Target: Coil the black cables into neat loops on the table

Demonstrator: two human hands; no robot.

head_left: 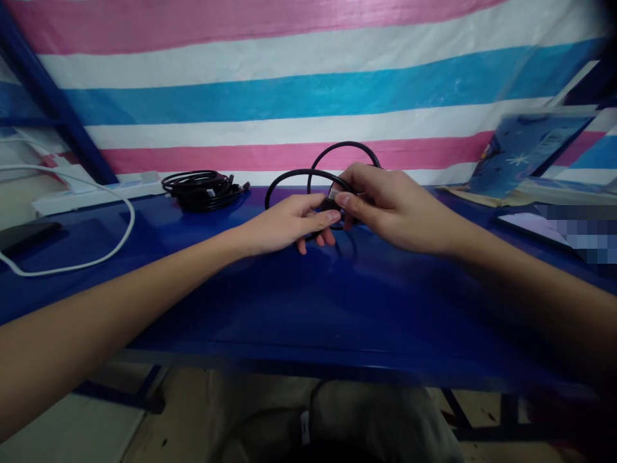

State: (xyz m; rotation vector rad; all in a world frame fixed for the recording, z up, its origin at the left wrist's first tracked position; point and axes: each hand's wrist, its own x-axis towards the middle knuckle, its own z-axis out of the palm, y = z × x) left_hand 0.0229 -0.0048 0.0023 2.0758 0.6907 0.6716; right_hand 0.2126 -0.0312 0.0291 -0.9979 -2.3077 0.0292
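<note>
Both my hands meet above the middle of the blue desk, closed on a thick black cable (308, 172). My left hand (299, 222) pinches a dark part of it between thumb and fingers. Beside it, my right hand (390, 202) grips the cable close to a small pale metal-looking plug end (332, 193). Loops of the cable arch up behind the hands, and part of it is hidden by my fingers. Farther left on the desk lies a coiled bundle of black cable (205, 191) with connector ends poking out to its right.
A white power strip (101, 195) runs along the back left, near a white cord (116, 247) and a dark flat object (29, 236). At the right stand a blue packet (525, 154) and a flat light-topped item (530, 225). The desk's front edge (337, 360) is close to my lap.
</note>
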